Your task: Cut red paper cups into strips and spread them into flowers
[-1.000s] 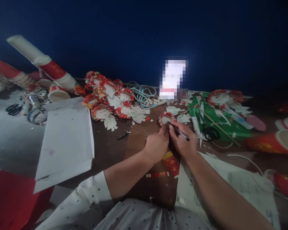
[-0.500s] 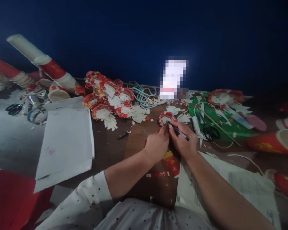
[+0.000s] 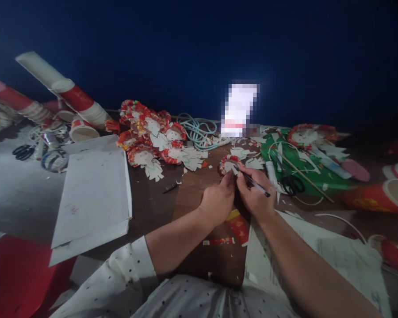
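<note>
My left hand (image 3: 218, 201) is closed at the lower edge of a small paper craft figure (image 3: 228, 168), a white piece with a red ruffled rim. Its fingertips press on the white paper part. A dark pen (image 3: 257, 184) is gripped in my right hand (image 3: 257, 192), its tip end close to the white middle of the figure. The exact spot under the fingers is hidden. Below the hands lies a red and yellow printed paper piece (image 3: 238, 227) on the brown table (image 3: 192, 194).
Several similar paper figures (image 3: 152, 132) are heaped behind on the left, beside a coiled blue cord (image 3: 197, 131). White boards (image 3: 93, 198) lie left. Black scissors (image 3: 292, 185) rest by a green sheet (image 3: 318, 185). Stacked paper cups (image 3: 74, 95) lean at left; a phone (image 3: 239, 108) glows behind.
My right hand and the pen have shifted slightly to the right, the pen's tip end moving a little up over the figure. My left hand stays nearly in place.
</note>
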Demonstrator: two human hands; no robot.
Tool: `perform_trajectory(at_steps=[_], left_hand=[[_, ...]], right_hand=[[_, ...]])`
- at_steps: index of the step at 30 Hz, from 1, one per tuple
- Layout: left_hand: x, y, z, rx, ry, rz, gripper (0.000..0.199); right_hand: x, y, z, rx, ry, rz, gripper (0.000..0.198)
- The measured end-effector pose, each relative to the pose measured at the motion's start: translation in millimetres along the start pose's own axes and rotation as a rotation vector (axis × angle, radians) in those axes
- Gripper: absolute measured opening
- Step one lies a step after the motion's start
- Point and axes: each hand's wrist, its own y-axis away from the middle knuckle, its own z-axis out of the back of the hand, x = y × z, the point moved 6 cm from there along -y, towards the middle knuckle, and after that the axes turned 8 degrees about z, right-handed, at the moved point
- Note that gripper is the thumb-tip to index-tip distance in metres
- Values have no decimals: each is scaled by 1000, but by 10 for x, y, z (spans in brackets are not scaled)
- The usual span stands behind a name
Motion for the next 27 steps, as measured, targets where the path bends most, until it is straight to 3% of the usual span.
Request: perform_trajectory(at_steps=[8, 27], left_hand=[[38, 33, 42, -72, -48, 52, 48], [24, 27, 44, -62, -56, 58, 45]], right_hand=[[9, 3, 22, -12, -16, 29, 19], [37, 4, -102, 109, -82, 12, 21]])
